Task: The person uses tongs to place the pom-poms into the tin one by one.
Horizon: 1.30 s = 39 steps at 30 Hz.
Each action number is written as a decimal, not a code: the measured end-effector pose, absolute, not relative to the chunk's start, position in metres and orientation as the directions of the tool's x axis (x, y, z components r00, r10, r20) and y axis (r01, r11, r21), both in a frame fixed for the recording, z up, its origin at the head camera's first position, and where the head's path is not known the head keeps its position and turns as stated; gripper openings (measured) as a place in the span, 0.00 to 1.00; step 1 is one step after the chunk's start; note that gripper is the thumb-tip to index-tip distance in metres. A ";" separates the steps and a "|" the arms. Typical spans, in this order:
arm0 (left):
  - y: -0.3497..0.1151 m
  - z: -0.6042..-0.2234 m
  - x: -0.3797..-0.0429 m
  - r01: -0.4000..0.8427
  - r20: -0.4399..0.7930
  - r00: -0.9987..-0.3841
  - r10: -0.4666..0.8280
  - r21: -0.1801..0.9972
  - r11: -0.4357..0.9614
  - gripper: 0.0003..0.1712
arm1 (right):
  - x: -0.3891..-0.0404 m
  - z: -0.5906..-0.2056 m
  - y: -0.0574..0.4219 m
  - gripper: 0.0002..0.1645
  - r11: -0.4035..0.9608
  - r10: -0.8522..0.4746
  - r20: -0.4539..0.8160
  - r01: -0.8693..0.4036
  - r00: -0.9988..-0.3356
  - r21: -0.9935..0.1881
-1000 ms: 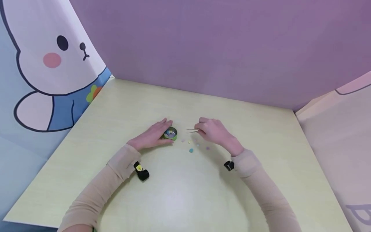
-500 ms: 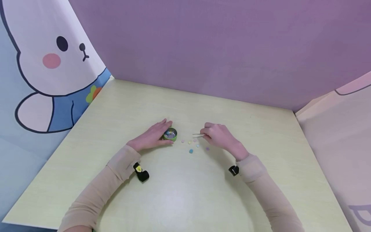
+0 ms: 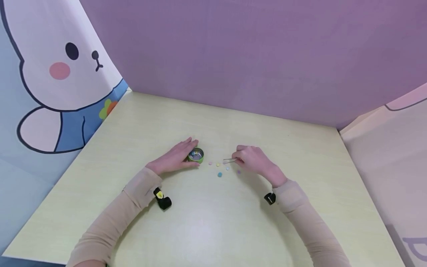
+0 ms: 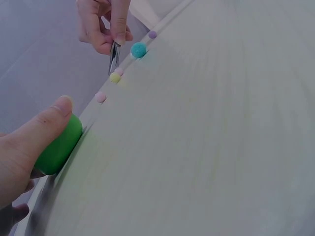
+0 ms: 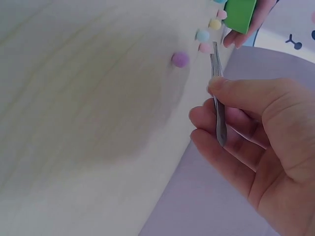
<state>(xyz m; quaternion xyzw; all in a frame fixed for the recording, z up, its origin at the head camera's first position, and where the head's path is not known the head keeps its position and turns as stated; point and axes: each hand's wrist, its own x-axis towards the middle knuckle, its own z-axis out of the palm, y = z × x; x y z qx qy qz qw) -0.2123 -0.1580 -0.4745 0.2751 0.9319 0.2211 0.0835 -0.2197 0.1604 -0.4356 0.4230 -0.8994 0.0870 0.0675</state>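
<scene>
My left hand (image 3: 173,156) holds a small round green tin (image 3: 197,161) between thumb and fingers on the table. A few tiny coloured balls show inside it. In my right hand (image 3: 252,160), thumb and fingers pinch metal tweezers (image 5: 220,118), their tips apart and pointing left. The tips are right at a pink pompom (image 5: 204,47). Around it lie a yellow pompom (image 4: 115,77), a light blue pompom (image 5: 202,35), a larger teal pompom (image 4: 139,50) and a purple pompom (image 5: 180,59). Another pink pompom (image 4: 100,97) sits nearest the tin.
The pale wooden table (image 3: 200,222) reaches back to a purple wall panel (image 3: 250,55). A cartoon rabbit backdrop (image 3: 60,89) stands at the left, and a pale panel (image 3: 393,159) at the right. Black wrist cameras hang under both sleeves.
My right hand has drawn back to the right and toward me, and the tweezer tips have come down to the pompoms. My left hand stays at the tin.
</scene>
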 end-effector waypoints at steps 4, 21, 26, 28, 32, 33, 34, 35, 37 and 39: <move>-0.158 -0.476 -0.214 0.477 -0.031 -0.834 0.551 0.460 0.749 0.56 | -0.219 -0.435 0.161 0.07 0.627 -0.752 0.176 -0.771 -0.636 -0.107; -0.157 -0.476 -0.215 0.471 -0.045 -0.835 0.549 0.459 0.754 0.56 | -0.218 -0.437 0.161 0.07 0.634 -0.748 0.141 -0.761 -0.648 -0.136; -0.156 -0.476 -0.215 0.478 -0.035 -0.834 0.551 0.455 0.752 0.56 | -0.217 -0.436 0.162 0.07 0.634 -0.748 0.146 -0.762 -0.648 -0.134; -0.156 -0.476 -0.215 0.484 -0.027 -0.832 0.554 0.453 0.749 0.56 | -0.218 -0.437 0.162 0.07 0.631 -0.749 0.152 -0.764 -0.645 -0.130; -0.156 -0.477 -0.215 0.486 -0.024 -0.831 0.555 0.452 0.747 0.56 | -0.218 -0.439 0.163 0.07 0.624 -0.754 0.161 -0.771 -0.637 -0.127; -0.156 -0.477 -0.215 0.487 -0.022 -0.831 0.556 0.453 0.746 0.56 | -0.218 -0.439 0.162 0.07 0.623 -0.755 0.163 -0.772 -0.635 -0.127; -0.156 -0.477 -0.215 0.485 -0.025 -0.831 0.555 0.454 0.747 0.56 | -0.218 -0.439 0.162 0.06 0.622 -0.755 0.163 -0.773 -0.635 -0.126; -0.156 -0.477 -0.215 0.483 -0.027 -0.832 0.554 0.455 0.748 0.56 | -0.218 -0.439 0.162 0.06 0.622 -0.755 0.164 -0.773 -0.634 -0.126; -0.157 -0.477 -0.214 0.483 -0.027 -0.832 0.554 0.455 0.748 0.56 | -0.218 -0.440 0.161 0.06 0.623 -0.755 0.163 -0.773 -0.635 -0.124; -0.157 -0.477 -0.214 0.483 -0.028 -0.832 0.554 0.454 0.749 0.56 | -0.218 -0.440 0.161 0.06 0.623 -0.755 0.165 -0.773 -0.634 -0.119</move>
